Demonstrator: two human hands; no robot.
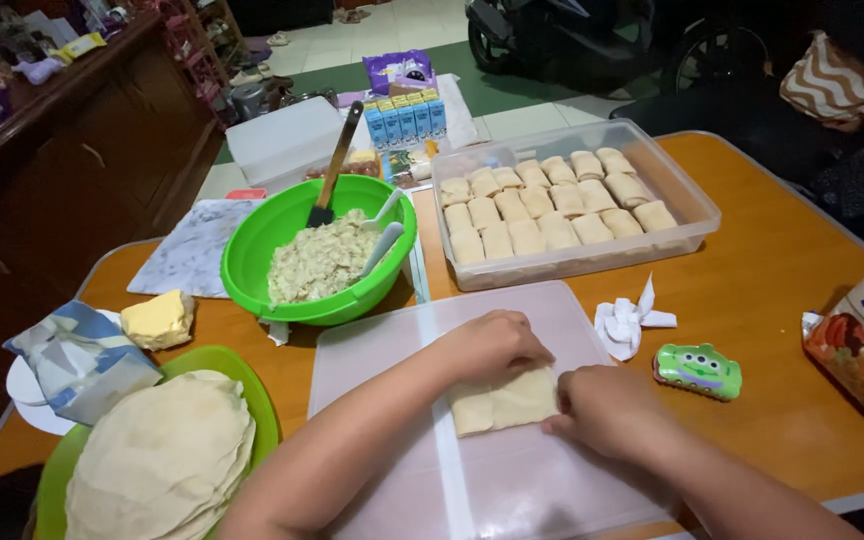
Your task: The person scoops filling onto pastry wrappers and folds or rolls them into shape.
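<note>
The left hand [492, 345] and right hand [607, 408] both press closed fingers on a pale, cream-coloured wrapper [504, 403], folded into a flat rectangular parcel. It lies between the two grips, on a translucent plastic lid [382, 360] on the worktop [772, 290].

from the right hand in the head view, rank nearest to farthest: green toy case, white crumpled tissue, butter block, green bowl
From the right hand:
1. Green toy case, just to its right.
2. White crumpled tissue, above it.
3. Green bowl, upper left.
4. Butter block, far left.
</note>
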